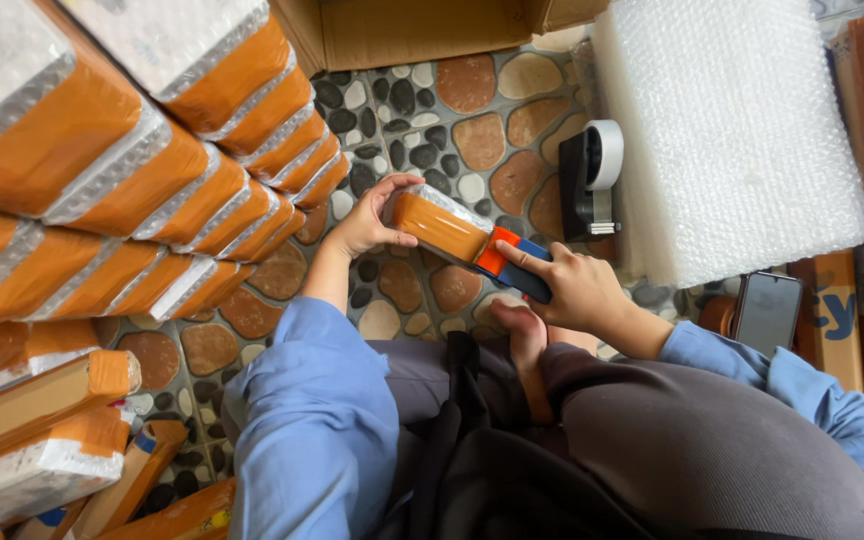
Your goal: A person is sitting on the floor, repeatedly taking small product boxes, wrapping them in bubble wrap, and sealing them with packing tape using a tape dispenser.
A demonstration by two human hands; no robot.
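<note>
The left hand grips one end of a small bubble-wrapped parcel banded with orange-brown tape, fingers curled over its top and thumb on its side. The right hand is closed around an orange-and-blue handheld tape dispenser, its front pressed against the parcel's other end; the index finger lies along the dispenser's top. The parcel is held in the air above a floor of brown and black pebble-pattern tiles, just in front of the person's knees. To the left rises a stack of similar taped bubble-wrapped parcels. To the right, a black-and-white desktop tape dispenser stands beside a large roll of clear bubble wrap. What looks like a dark phone lies lower right.
</note>
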